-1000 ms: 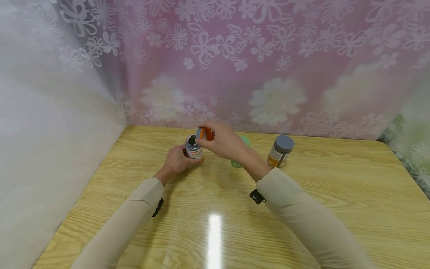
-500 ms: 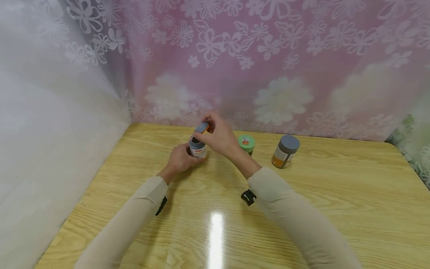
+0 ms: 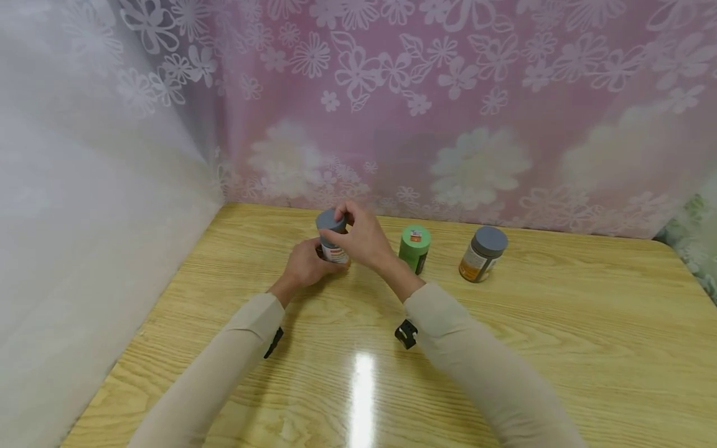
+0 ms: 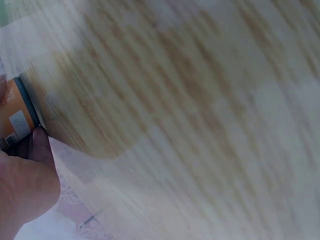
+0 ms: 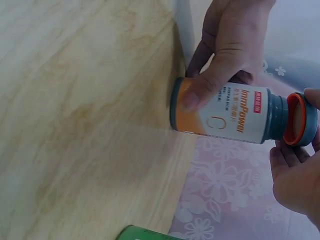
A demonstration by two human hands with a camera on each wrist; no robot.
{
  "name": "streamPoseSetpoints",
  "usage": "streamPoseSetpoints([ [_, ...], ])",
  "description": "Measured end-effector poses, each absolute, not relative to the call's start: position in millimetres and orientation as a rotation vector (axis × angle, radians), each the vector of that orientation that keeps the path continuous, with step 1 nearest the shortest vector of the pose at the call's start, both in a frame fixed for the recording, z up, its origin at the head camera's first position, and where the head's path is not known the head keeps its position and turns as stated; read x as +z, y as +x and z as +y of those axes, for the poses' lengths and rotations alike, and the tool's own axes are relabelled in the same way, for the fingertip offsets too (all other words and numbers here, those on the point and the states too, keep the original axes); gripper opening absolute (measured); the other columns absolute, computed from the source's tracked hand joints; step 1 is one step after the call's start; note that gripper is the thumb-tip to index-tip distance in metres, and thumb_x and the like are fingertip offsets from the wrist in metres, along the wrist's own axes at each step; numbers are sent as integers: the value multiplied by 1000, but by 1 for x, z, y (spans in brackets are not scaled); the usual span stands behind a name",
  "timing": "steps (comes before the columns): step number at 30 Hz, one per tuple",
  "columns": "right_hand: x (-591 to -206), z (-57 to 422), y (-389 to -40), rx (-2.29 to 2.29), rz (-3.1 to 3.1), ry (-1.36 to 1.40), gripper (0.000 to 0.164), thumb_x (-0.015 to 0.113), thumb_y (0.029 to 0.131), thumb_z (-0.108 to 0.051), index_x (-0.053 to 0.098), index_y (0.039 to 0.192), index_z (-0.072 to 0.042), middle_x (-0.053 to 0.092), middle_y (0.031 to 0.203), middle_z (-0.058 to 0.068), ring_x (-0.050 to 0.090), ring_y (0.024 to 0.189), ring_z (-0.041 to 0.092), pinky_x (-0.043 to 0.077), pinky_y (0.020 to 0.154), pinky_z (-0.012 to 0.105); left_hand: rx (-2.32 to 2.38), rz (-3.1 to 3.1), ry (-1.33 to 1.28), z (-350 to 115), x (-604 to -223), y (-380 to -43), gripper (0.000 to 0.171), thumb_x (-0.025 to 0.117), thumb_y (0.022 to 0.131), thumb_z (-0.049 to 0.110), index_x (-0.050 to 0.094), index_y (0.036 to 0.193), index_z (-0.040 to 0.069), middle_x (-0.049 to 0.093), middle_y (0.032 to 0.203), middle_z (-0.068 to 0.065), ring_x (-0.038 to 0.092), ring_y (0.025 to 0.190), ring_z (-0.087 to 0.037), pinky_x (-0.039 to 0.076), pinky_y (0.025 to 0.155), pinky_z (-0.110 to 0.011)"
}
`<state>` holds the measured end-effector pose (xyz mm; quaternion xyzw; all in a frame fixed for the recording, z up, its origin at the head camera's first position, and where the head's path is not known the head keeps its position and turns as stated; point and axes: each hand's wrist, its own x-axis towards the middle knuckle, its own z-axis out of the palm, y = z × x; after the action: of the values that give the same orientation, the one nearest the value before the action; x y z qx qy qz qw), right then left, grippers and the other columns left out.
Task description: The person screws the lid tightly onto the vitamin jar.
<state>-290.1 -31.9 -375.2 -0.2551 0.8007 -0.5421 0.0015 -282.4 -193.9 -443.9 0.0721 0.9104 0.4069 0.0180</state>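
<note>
My left hand grips the lower part of a supplement bottle, which has a white and orange label and a grey-blue body. It stands upright at the back left of the table. In my right hand is the grey-blue screw cap, pinched between thumb and fingers right at the bottle's mouth. The right wrist view shows the cap tilted against the neck, its orange inner ring facing the bottle. Only part of the bottle's orange side and dark base shows in the left wrist view, with the left fingers beside it.
A green jar with a light green lid stands just right of my right hand. Further right is another grey-capped bottle with an orange and white label. A floral curtain hangs behind the wooden table.
My right hand has turned the cap from on edge, its inside showing, to nearly level over the bottle's mouth. The left hand keeps its grip. The green jar has come into fuller view.
</note>
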Motion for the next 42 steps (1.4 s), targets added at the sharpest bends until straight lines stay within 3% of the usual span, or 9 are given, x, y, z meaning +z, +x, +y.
streamPoseSetpoints([
  [8, -388, -29, -289, -1712, 2489, -740, 30, 72, 88, -27, 47, 92, -9, 47, 136, 0, 47, 125, 16, 46, 93, 35, 1216, 2876, 223, -192, -443, -282, 54, 84, 74, 35, 64, 116, 7, 66, 96, -8, 62, 83, -20, 51, 72, -34],
  [26, -396, -27, -292, -1607, 2535, -783, 32, 69, 90, -31, 46, 91, -8, 48, 133, 6, 46, 125, 19, 42, 98, 44, 1180, 2875, 178, -193, -443, -281, 52, 83, 75, 37, 64, 112, 5, 66, 97, -8, 62, 85, -22, 51, 73, -36],
  [32, -377, -22, -296, -1280, 2641, -942, 32, 66, 91, -36, 54, 112, -14, 40, 145, 3, 37, 133, 19, 40, 99, 39, 1240, 2829, 196, -195, -444, -280, 50, 83, 75, 34, 65, 112, 5, 67, 96, -7, 63, 86, -22, 51, 73, -36],
  [36, -361, -18, -302, -1061, 2628, -1143, 41, 64, 94, -29, 53, 131, -14, 36, 149, 3, 33, 136, 19, 36, 104, 37, 1296, 2797, 222, -195, -445, -280, 51, 83, 75, 33, 64, 113, 4, 67, 100, -7, 64, 89, -22, 52, 76, -37],
  [42, -343, -20, -311, -742, 2549, -1275, 45, 62, 95, -17, 50, 137, -9, 47, 139, 7, 47, 123, 21, 41, 96, 35, 1296, 2809, 218, -194, -444, -281, 48, 83, 76, 32, 64, 112, 5, 68, 100, -7, 64, 89, -22, 52, 77, -38],
])
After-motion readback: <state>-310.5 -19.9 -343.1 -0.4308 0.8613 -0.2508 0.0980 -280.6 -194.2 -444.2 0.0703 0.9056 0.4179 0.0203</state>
